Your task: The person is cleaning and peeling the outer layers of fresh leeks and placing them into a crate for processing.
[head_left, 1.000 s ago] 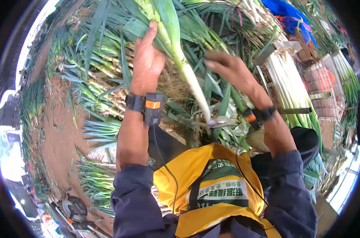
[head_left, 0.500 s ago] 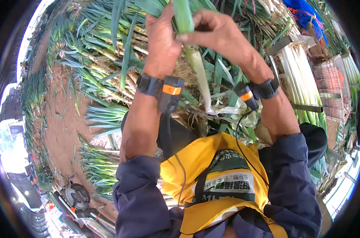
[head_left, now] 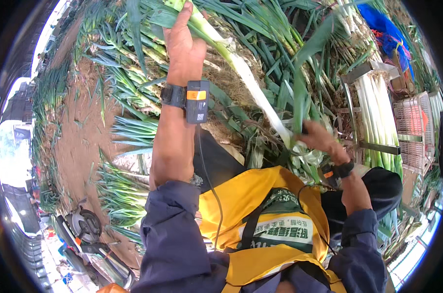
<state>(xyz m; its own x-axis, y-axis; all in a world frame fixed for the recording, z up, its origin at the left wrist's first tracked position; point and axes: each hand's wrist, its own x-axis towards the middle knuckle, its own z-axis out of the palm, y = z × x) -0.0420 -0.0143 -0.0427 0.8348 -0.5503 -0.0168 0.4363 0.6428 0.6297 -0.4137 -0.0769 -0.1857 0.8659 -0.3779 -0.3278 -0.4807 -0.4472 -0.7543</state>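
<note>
My left hand [head_left: 186, 49] is closed round the green upper part of a long green onion [head_left: 253, 80], thumb laid along it. Its white shank slants down to the right, the lower end close to my right hand [head_left: 320, 136]. That hand is smeared by motion, but its fingers look closed on a long green leaf [head_left: 303, 83], which trails upward from them. Whether the leaf still joins the stalk, I cannot tell. Loose peeled leaves [head_left: 304, 161] lie below, near my knees.
Heaps of green onions [head_left: 128, 73] cover the ground ahead and left, beside bare soil [head_left: 77, 141]. On the right, a metal rack [head_left: 377, 146] holds white-shanked onions, with a pale plastic crate [head_left: 412, 117] beyond. A blue bag [head_left: 385, 29] lies far right; a wheeled device [head_left: 84, 224] stands lower left.
My right hand has gone from the upper stalk down and to the right, drawing a leaf along. The onion now slants more to the right, and my left hand has shifted slightly left.
</note>
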